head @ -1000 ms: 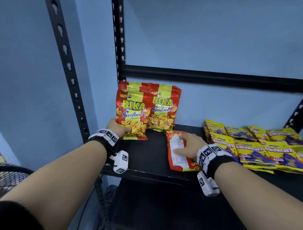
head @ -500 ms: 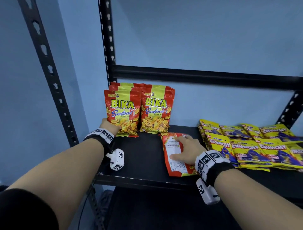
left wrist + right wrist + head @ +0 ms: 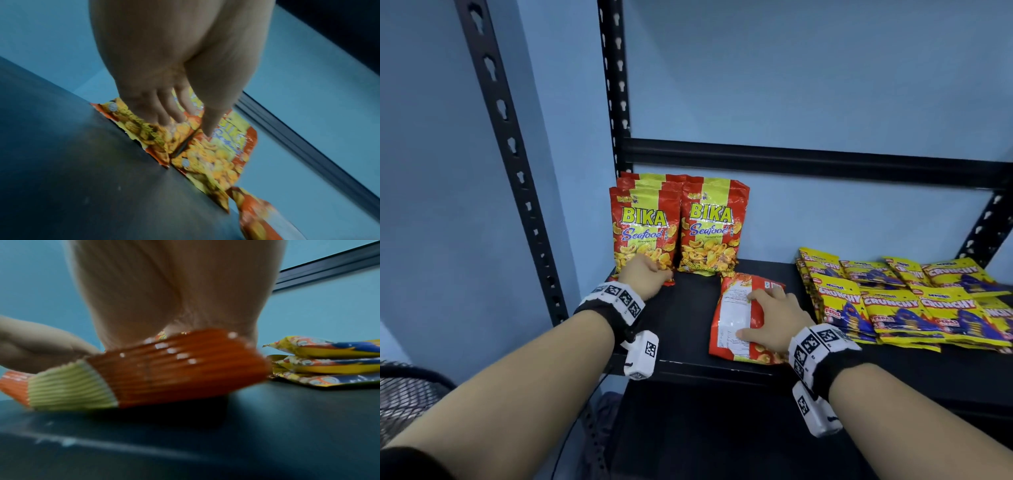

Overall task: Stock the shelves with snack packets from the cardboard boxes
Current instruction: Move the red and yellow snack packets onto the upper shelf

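Several red-and-yellow BIKA Seafood packets (image 3: 710, 226) stand in two rows against the wall at the left rear of the black shelf (image 3: 688, 325). My left hand (image 3: 643, 277) presses its fingers (image 3: 164, 113) against the lower front of the left front packet (image 3: 642, 222); the fingers look fairly straight. One more BIKA packet (image 3: 732, 318) lies flat, back label up, mid-shelf. My right hand (image 3: 767, 315) lies on it, thumb across the label, fingers bent over its far right edge. In the right wrist view its crimped end (image 3: 164, 369) sits under my palm.
Stacks of yellow Crunchy packets (image 3: 900, 301) lie flat on the right of the shelf, close to my right hand. Black slotted uprights (image 3: 506, 137) and a rear crossbar (image 3: 791, 161) frame the bay. A fan grille (image 3: 407, 394) shows at lower left.
My left hand has slid from the packet's lower left corner onto its front. My right hand's fingers have crept up the flat packet and bent over its edge. The view shifted slightly.
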### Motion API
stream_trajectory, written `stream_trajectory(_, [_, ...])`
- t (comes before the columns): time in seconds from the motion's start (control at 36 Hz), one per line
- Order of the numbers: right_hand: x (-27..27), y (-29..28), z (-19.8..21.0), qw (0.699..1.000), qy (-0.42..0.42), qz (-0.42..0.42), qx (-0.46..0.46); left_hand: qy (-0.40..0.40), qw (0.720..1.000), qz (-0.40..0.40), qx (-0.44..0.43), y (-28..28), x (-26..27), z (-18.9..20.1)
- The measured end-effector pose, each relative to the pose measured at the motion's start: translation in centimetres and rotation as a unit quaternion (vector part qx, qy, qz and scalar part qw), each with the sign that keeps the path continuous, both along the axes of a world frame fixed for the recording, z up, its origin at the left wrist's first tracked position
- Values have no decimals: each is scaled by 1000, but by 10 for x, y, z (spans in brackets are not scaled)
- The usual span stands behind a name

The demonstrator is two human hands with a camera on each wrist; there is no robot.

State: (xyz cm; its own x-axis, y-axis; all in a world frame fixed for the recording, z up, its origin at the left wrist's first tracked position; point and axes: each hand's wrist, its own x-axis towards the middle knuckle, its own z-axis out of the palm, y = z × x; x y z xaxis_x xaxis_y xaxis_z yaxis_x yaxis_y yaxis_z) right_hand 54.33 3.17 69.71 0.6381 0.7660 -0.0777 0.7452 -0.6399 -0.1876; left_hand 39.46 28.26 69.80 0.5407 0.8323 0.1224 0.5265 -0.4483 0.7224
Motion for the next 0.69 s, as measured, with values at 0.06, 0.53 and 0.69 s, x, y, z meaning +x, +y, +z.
stream_trajectory(0.06, [-7,-7,-1,1000,15,8,-3,31,994,-98,-23,-26,-3,-1])
stream_trajectory(0.53, [-48,-60,-13,991,-10,126,43,25,977,-188,-97,-83,-24,-22])
stream_trajectory(0.69, [-36,-64,12,955,-133,165,206,-19,976,-165,-139,-87,-23,-23])
